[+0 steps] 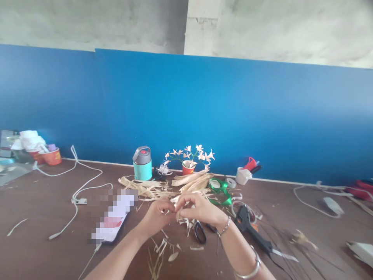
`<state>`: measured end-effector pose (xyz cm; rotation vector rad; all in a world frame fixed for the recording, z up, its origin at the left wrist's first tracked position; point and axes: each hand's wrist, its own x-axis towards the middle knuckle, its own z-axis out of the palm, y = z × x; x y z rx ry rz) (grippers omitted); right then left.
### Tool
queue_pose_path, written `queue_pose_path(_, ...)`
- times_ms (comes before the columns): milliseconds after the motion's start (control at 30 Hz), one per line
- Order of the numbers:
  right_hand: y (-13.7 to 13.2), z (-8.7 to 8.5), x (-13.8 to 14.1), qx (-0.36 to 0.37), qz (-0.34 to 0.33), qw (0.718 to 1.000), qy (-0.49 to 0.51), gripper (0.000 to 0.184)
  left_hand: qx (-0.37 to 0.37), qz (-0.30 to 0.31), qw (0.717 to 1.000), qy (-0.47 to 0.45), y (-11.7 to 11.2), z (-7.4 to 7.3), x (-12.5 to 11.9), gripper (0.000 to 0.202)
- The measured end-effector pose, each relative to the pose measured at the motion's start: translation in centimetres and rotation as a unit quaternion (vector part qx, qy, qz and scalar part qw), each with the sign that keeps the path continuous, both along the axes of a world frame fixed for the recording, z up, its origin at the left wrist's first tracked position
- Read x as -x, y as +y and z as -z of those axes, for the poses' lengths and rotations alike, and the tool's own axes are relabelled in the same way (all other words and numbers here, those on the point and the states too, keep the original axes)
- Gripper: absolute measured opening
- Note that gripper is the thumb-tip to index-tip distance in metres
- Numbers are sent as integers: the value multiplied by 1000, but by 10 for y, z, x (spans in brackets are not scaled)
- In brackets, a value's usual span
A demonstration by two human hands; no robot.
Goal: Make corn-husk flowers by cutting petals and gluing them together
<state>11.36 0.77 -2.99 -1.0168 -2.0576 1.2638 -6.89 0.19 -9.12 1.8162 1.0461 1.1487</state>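
My left hand [157,216] and my right hand [198,208] meet over the middle of the brown table [43,210]. Both have their fingers pinched together on a small pale piece of dried husk [177,214] held between them. Several cut husk scraps [163,247] lie under and in front of my hands. A pair of black-handled scissors [200,232] lies just below my right hand. Behind my hands is a pile of long husk strips [151,186].
A teal bottle [142,163], a red cup with pale handmade flowers [189,159], green ribbon [221,190], tape rolls [231,182] and a white cup of tools [243,174] line the blue wall. A black glue gun [250,227] lies right; a white cable [78,190] and a phone [113,217] lie left.
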Motion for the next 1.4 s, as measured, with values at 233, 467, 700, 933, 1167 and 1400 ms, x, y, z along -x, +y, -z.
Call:
queue_pose_path(233, 1, 6, 1, -77, 1, 995, -66, 17, -24, 12, 997, 71, -5, -2, -2, 9)
queue_pose_path(467, 1, 11, 6, -62, 15, 997, -48, 18, -61, 47, 993, 85, -10, -5, -6, 10)
queue_pose_path(700, 2, 14, 9, -28, 20, 999, -2, 12, -39, 43, 997, 58, -13, -10, -7, 11)
queue_pose_path(933, 7, 21, 8, 80, 54, 992, 83, 17, -15, 25, 999, 16, -10, -7, -8, 11)
queue_pose_path(1167, 6, 15, 6, 106, 109, 983, 104, 25, 3, -19, 999, -34, -6, -10, -4, 13)
queue_pose_path(1400, 1, 13, 14, 174, 106, 972, 118, 26, -4, -4, 999, -52, -7, -12, -2, 17)
